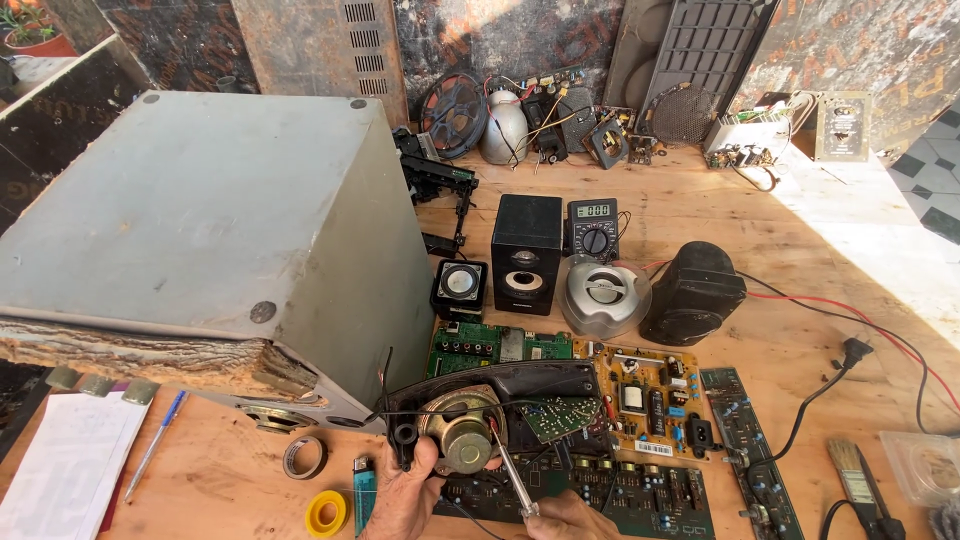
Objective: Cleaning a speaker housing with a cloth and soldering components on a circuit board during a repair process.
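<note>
My left hand (408, 495) holds the bottom of an opened black plastic device shell (520, 385) with a round speaker (462, 432) and a small green circuit board (558, 415) inside. The thumb rests against the speaker's metal magnet. My right hand (570, 520), low at the frame's bottom edge, grips a thin metal tool (510, 475). Its tip points up at the speaker's right side. The shell lies over several green circuit boards (610, 495) on the wooden table (800, 230).
A large grey cabinet (200, 220) fills the left. Behind the shell stand small speakers (526, 252), a multimeter (593, 228), a silver round speaker (605, 295) and a black speaker (693, 292). Tape rolls (326, 512), a lighter (364, 490), pen and paper (70, 465) lie left; brush (855, 485) and cables right.
</note>
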